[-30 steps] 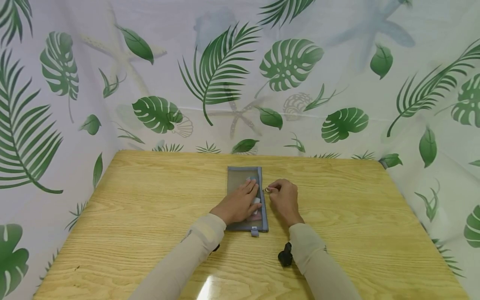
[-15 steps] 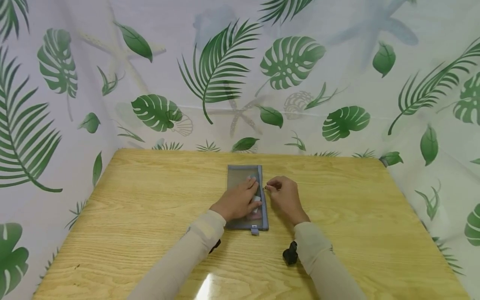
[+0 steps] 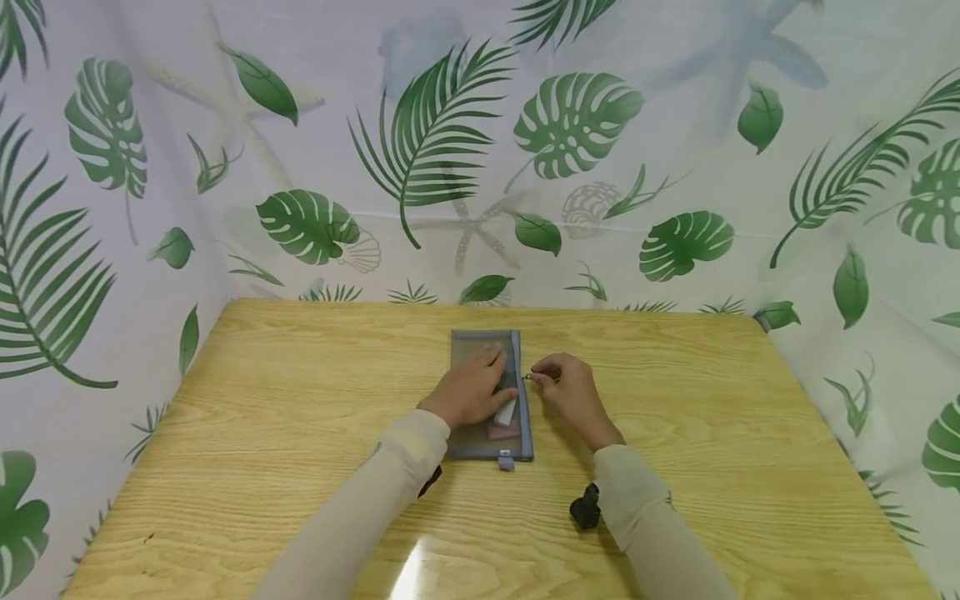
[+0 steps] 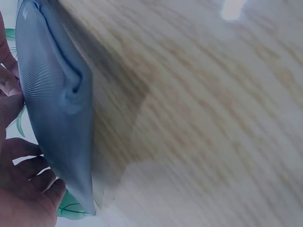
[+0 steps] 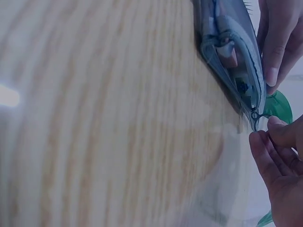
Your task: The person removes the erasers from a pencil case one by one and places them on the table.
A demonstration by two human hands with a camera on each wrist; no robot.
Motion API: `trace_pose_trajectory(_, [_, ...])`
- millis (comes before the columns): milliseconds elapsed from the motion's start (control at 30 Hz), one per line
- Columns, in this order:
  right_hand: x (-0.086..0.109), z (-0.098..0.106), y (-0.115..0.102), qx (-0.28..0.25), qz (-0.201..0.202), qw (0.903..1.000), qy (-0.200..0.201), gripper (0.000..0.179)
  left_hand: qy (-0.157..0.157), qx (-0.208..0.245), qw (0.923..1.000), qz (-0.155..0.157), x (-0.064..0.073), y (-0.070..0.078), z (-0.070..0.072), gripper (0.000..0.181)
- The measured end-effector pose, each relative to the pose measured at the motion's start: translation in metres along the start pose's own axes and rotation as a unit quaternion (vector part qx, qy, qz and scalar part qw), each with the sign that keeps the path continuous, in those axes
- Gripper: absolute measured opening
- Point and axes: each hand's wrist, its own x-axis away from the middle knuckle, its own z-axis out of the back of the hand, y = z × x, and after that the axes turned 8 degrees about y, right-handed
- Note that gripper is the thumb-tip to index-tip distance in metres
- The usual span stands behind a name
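Observation:
A blue-grey mesh zip pouch (image 3: 467, 442) lies on the wooden table, its zipped edge facing right. Through the mesh show a white piece (image 3: 506, 414) and a pink piece (image 3: 504, 431). My left hand (image 3: 468, 387) rests on the pouch with fingers extended, covering part of the contents. Beside the zipped edge, my right hand (image 3: 573, 396) pinches the small zipper pull (image 3: 528, 377) between thumb and fingertips. From the right wrist view, the zip gapes between the near end and the slider (image 5: 254, 115), with contents visible inside. The pouch (image 4: 61, 109) bulges in the left wrist view.
A fabric loop tab (image 3: 506, 463) sticks out from the pouch's near end. The wooden table (image 3: 300, 375) extends around it, bounded at the back and sides by a leaf-printed cloth (image 3: 465, 150). A black wrist camera (image 3: 585, 508) hangs at my right sleeve.
My left hand has shifted slightly farther up the pouch, uncovering more of the white and pink pieces. My right wrist has swung a little outward while the fingers keep pinching the zipper pull.

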Motion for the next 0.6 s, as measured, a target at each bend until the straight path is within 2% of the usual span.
trace_pose_trajectory(367, [0.0015,-0.0023,0.0054,0.01,0.012,0.9999,0.004,0.009,-0.022,0.015,0.9992,0.031,0.0003,-0.0002,-0.0026,0.075])
trace_pose_trajectory(600, [0.0009,-0.0039,0.0077,0.001,0.038,0.9988,0.031,0.007,-0.041,0.01,0.9985,0.034,0.0003,0.0018,0.0007,0.074])
